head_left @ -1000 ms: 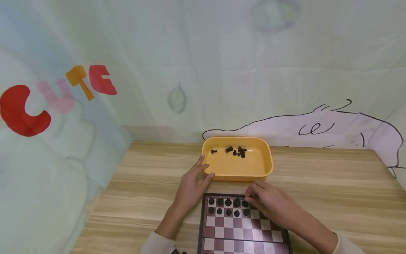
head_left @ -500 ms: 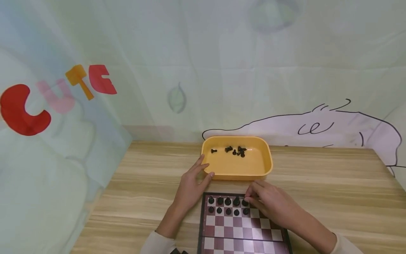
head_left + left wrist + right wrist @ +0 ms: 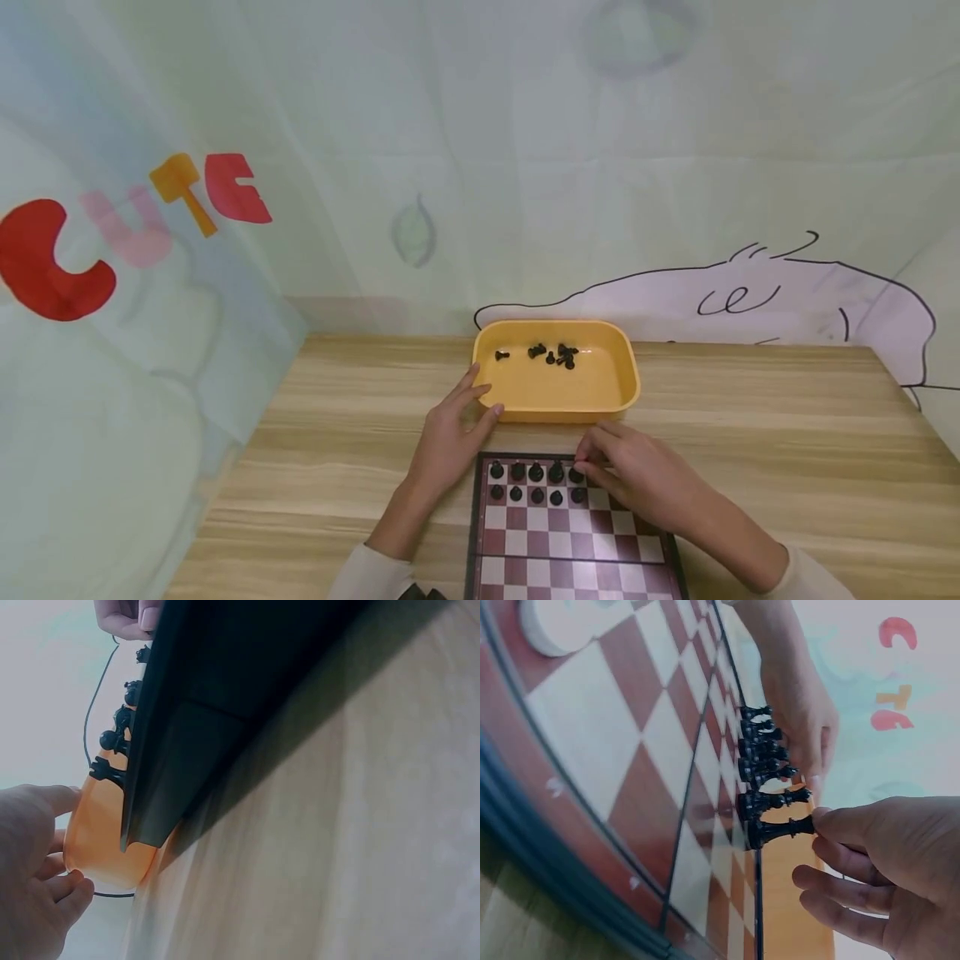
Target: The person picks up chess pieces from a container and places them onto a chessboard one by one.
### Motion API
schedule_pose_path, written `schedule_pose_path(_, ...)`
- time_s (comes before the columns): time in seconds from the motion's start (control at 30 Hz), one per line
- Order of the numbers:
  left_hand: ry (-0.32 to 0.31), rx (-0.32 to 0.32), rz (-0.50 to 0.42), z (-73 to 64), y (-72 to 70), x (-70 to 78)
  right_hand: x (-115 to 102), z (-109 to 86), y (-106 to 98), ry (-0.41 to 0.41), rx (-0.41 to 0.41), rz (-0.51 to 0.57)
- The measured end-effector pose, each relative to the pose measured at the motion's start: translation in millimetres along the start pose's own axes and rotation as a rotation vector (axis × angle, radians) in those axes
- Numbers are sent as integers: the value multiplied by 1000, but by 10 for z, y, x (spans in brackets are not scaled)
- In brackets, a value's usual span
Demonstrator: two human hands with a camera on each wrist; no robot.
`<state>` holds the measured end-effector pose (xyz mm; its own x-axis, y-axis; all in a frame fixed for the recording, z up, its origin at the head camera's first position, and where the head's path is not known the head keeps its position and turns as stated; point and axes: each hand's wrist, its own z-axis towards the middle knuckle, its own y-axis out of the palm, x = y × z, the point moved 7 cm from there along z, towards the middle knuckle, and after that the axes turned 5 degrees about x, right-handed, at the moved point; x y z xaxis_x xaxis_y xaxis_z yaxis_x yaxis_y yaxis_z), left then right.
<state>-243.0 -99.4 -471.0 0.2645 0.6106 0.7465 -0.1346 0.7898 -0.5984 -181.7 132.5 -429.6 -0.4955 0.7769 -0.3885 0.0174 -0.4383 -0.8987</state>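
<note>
My right hand (image 3: pixel 637 471) pinches the top of a black chess piece (image 3: pixel 780 830) between thumb and index finger. That piece stands upright in the back row of a red-and-white chessboard (image 3: pixel 558 542). Beside it, several more black chess pieces (image 3: pixel 536 472) line up in two rows along the board's far edge. My left hand (image 3: pixel 444 442) holds the near left corner of a yellow tray (image 3: pixel 558 417), thumb at the front rim and a finger reaching inside. In the left wrist view the fingers (image 3: pixel 75 896) wrap the tray's end.
Several black chess pieces (image 3: pixel 551 354) lie loose in the tray, just beyond the board. A round white piece (image 3: pixel 551 626) stands near the board's edge in the right wrist view. Behind the wooden table (image 3: pixel 750 417) hangs a printed curtain (image 3: pixel 337 208).
The head view has shifted slightly. Both hands keep their places on the tray and the chess piece, and the pieces have not visibly moved.
</note>
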Motion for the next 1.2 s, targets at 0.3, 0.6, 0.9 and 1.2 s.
schedule_pose_path(0.3,-1,-6,-9,-10,22,-8,49,5,26,31,-31,39)
schedule_pose_path(0.6,-10,-11,0,-12,36,-17,94,3,-3,13,-41,102)
schedule_pose_path(0.9,-3,-8,-6,-10,26,-6,164,8,-31,55,-71,181)
schedule_pose_path(1.2,7,-1,-10,-12,19,0,269,26,-161,81,27,239)
